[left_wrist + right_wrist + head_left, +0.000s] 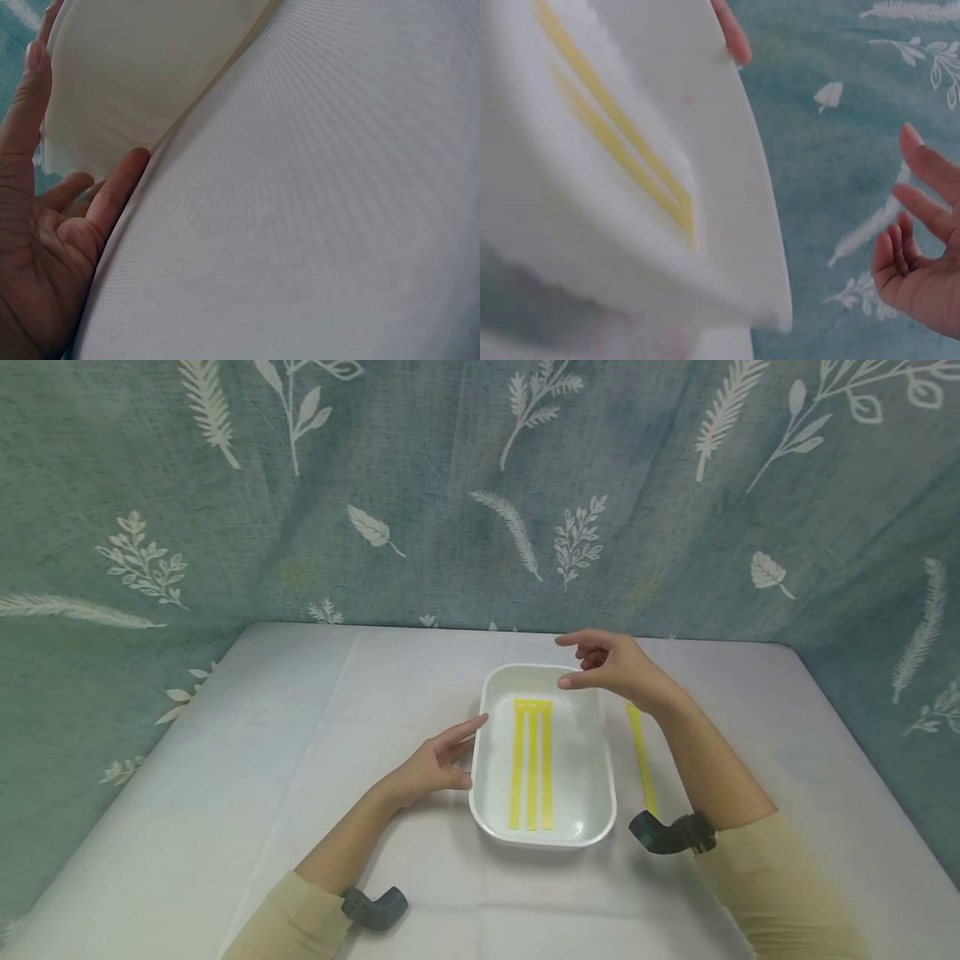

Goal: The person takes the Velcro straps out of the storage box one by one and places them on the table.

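A white rectangular tray [581, 760] with rounded corners sits on the table, several thin yellow strips [532, 768] lying flat in it. The long ones run side by side and meet a short crosswise piece at the far end. My left hand [438, 764] touches the tray's left side with fingers and thumb spread; the left wrist view shows its fingers against the outer wall [142, 82]. Above the tray's far right corner hovers my right hand [611, 667], thumb and index finger apart with nothing between them. In the right wrist view, that hand [930, 240] stands clear of the rim.
Another yellow strip [642, 760] lies on the white tablecloth [360, 718] right of the tray, partly hidden by the right forearm. Behind the table's far edge hangs a teal curtain [450, 568] with white leaf patterns. Dark bands [375, 910] sit on both wrists.
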Demonstrator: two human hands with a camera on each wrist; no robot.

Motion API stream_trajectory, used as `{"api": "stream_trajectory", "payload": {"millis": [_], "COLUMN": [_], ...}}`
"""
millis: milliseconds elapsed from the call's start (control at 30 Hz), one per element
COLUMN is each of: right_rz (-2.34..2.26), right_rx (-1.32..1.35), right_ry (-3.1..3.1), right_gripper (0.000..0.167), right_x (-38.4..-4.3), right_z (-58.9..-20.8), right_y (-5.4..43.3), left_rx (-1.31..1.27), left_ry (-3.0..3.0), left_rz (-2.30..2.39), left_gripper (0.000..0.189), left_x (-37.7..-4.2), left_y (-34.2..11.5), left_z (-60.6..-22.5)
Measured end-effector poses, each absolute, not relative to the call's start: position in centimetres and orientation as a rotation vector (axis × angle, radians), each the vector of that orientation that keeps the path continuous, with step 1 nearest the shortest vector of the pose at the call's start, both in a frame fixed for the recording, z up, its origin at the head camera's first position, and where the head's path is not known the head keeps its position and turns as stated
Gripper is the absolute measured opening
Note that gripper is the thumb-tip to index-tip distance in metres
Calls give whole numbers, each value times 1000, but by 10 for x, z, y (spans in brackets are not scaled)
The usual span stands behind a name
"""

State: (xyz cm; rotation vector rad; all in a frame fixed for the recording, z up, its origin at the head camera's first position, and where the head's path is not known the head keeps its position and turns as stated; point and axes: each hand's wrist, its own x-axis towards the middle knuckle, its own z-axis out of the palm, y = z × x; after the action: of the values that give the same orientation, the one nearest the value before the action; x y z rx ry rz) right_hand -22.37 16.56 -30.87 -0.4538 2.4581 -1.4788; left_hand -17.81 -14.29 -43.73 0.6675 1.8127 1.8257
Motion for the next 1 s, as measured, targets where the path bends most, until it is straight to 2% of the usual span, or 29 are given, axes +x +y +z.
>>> {"api": "stream_trajectory", "payload": {"millis": [367,1000], "right_rz": [-1525,-1330], "right_rx": [-414,-276], "right_ry": [2419,2415], "right_gripper": [52,57], "right_x": [-235,-249], "right_z": [-321,-374], "right_y": [132,107], "left_rx": [675,704], "left_ry": [1822,1773], "left_rz": [1810,1812], "left_gripper": [92,92], "left_x": [-180,-180], "left_y": [-144,-142], "left_z": [-438,-440]}}
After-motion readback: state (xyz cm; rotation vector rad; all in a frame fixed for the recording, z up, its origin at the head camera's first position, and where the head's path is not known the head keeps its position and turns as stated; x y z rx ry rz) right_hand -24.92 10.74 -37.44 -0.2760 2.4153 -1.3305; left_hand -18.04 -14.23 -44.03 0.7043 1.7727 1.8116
